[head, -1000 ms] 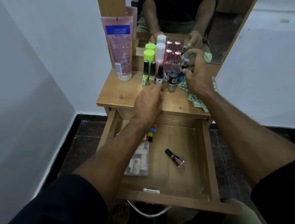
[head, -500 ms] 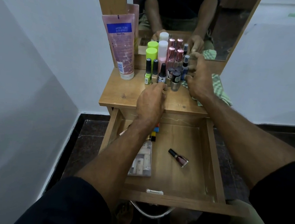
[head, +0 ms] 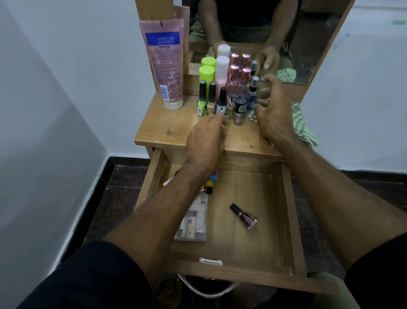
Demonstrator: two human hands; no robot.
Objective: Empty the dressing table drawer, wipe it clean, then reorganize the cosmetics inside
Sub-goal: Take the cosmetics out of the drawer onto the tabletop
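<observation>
The wooden drawer (head: 288,209) is pulled out below the tabletop (head: 170,129). In it lie a dark nail polish bottle (head: 243,217) on its side, a clear packet of small tubes (head: 193,223) and some small coloured items (head: 211,182) partly under my left forearm. Nail polish bottles (head: 221,104), green-capped bottles (head: 206,73) and rose-gold capped ones (head: 239,74) stand grouped on the tabletop. My left hand (head: 206,142) reaches to the front row, fingertips curled at the bottles' bases; what they hold is hidden. My right hand (head: 271,111) hovers beside the small blue bottle (head: 252,102), fingers loosely spread, holding nothing.
A tall pink Vaseline tube (head: 167,63) leans at the back left of the tabletop. A green checked cloth (head: 303,129) lies at its right edge under my right wrist. The mirror (head: 311,36) rises behind the bottles. White walls close in on both sides, the left one near.
My left hand has moved forward from the table's front edge to the front row of bottles. My right hand's fingers have come off the small bottles and spread.
</observation>
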